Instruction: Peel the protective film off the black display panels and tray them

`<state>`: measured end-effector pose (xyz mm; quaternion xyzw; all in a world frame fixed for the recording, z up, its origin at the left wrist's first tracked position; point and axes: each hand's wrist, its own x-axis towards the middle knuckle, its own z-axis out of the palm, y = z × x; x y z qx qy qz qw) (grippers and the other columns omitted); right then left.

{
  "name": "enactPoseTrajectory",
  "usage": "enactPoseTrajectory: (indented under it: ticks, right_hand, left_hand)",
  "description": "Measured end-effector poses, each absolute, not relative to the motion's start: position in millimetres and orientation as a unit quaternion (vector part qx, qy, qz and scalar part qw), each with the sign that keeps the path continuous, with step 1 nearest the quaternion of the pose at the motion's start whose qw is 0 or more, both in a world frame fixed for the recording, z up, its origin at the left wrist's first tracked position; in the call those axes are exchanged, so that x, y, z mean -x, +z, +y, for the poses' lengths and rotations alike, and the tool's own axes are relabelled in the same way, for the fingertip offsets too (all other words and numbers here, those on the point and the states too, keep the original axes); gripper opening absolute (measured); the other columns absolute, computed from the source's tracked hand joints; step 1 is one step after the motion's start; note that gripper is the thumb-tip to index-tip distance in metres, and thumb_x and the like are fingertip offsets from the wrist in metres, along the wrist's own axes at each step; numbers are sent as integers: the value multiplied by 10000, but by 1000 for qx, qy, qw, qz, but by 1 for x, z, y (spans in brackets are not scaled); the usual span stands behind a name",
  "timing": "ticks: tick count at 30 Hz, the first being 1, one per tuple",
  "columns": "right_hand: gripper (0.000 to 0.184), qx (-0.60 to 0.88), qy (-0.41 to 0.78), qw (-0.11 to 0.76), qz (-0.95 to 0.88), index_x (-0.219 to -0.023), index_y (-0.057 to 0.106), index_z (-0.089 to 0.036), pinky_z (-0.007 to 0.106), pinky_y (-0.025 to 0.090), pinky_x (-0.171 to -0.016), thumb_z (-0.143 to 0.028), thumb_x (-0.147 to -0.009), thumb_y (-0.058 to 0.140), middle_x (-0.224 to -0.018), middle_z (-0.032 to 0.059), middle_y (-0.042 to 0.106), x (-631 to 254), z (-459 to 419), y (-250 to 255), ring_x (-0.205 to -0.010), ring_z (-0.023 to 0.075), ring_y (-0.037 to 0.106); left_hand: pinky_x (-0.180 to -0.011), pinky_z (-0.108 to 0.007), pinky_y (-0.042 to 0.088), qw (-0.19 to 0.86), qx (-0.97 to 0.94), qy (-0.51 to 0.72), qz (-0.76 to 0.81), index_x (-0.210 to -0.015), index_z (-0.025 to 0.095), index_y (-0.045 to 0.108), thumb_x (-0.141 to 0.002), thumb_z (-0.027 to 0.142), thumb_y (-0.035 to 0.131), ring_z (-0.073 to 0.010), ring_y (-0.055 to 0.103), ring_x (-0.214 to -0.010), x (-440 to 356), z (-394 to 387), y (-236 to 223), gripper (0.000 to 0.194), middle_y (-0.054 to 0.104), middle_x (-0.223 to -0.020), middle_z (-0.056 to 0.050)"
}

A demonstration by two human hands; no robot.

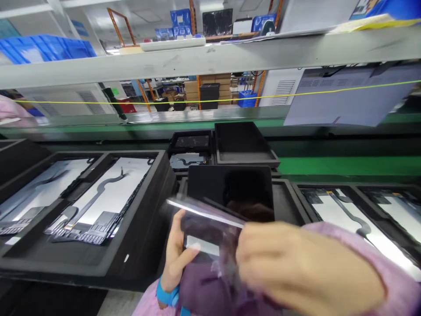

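Observation:
My left hand (pixel 176 252) grips the left edge of a dark glossy panel (pixel 230 191) that is tilted up in front of me. A clear protective film (pixel 204 219) is lifted off the panel's near side. My right hand (pixel 296 267), blurred by motion, is closed on that film at its lower right. Both wrists wear pink sleeves, and a blue band sits on the left wrist. The panel is held above a black foam tray (pixel 284 202).
Black foam trays with silver panels and cables lie at the left (pixel 98 206) and right (pixel 362 219). Behind them stand an empty black tray (pixel 243 145) and a smaller one (pixel 192 147). A green conveyor belt (pixel 345 164) runs across, with a grey shelf (pixel 210 59) overhead.

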<state>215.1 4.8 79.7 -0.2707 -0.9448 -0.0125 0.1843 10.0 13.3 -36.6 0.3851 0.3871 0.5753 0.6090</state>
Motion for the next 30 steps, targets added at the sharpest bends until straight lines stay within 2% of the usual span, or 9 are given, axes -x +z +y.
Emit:
enactPoseTrajectory:
  ticks: [2, 4, 7, 10, 14, 17, 22, 26, 30]
  right_hand:
    - [222, 328, -16, 271, -905, -933, 590, -183, 172, 468, -805, -161, -932, 369, -970, 13, 602, -237, 19, 83, -900, 83, 556]
    - [199, 433, -98, 327, -834, -1060, 576, -157, 279, 470, -837, -184, -914, 443, -1029, 53, 598, -253, 34, 81, -949, 154, 570]
    - [251, 479, -156, 309, -807, -1139, 554, -173, 337, 476, -821, -236, -921, 448, -1066, 50, 595, -262, 43, 73, -944, 191, 590]
    - [246, 462, -128, 291, -828, -1142, 546, -201, 307, 478, -810, -256, -935, 426, -1086, 23, 587, -260, 38, 70, -948, 165, 589]
    - [249, 452, -78, 248, -854, -1156, 539, -243, 269, 475, -826, -300, -951, 408, -1112, -6, 581, -256, 32, 70, -984, 136, 574]
    - [271, 473, -51, 229, -849, -1150, 550, -245, 284, 484, -850, -343, -955, 389, -1123, -13, 588, -260, 38, 66, -1000, 141, 580]
    - [391, 522, -1, 210, -827, -1139, 586, -205, 374, 491, -895, -444, -930, 358, -1126, 17, 607, -278, 62, 51, -1037, 198, 580]
    - [494, 576, 49, 184, -795, -1135, 594, -179, 434, 469, -919, -509, -869, 338, -1118, 53, 608, -286, 83, 38, -1029, 236, 579]
    - [564, 621, 104, 164, -760, -1136, 595, -149, 396, 452, -932, -528, -792, 359, -1068, 89, 621, -290, 92, 38, -987, 237, 592]
  left_hand:
    - [-859, -294, 494, 636, -394, 547, 375, -1204, 290, 492, -677, 254, 732, -231, 620, -1033, -11, 20, -30, 580, 675, -1104, 6]
    - [-753, -260, 508, 651, -400, 518, 384, -1214, 236, 455, -723, 214, 702, -174, 656, -826, -12, 28, -27, 550, 696, -893, 4]
    - [-652, -239, 495, 637, -404, 516, 404, -1271, 221, 398, -770, 197, 666, -135, 626, -667, -12, 41, -25, 569, 659, -761, 33]
    - [-807, -255, 490, 607, -390, 594, 355, -1329, 254, 347, -818, 207, 618, -157, 639, -912, -14, 58, -18, 580, 656, -1081, -15]
    - [-1011, -271, 388, 541, -407, 667, 310, -1364, 333, 303, -841, 220, 586, -169, 500, -1215, -13, 81, -18, 605, 508, -1358, 10]
    - [-1056, -311, 349, 553, -441, 610, 358, -1363, 341, 316, -834, 257, 586, -186, 457, -1265, -7, 87, -38, 601, 489, -1387, 9]
    - [-1079, -454, 302, 591, -453, 491, 453, -1302, 206, 455, -749, 217, 624, -282, 467, -1256, 4, 81, -81, 579, 543, -1330, -106]
    - [-1089, -426, 291, 568, -483, 445, 496, -1347, 193, 402, -788, 216, 543, -248, 460, -1263, 10, 77, -95, 577, 508, -1362, -117]
    - [-1088, -473, 283, 491, -536, 443, 525, -1377, 170, 334, -827, 206, 465, -272, 368, -1326, 15, 70, -90, 566, 372, -1446, -153]
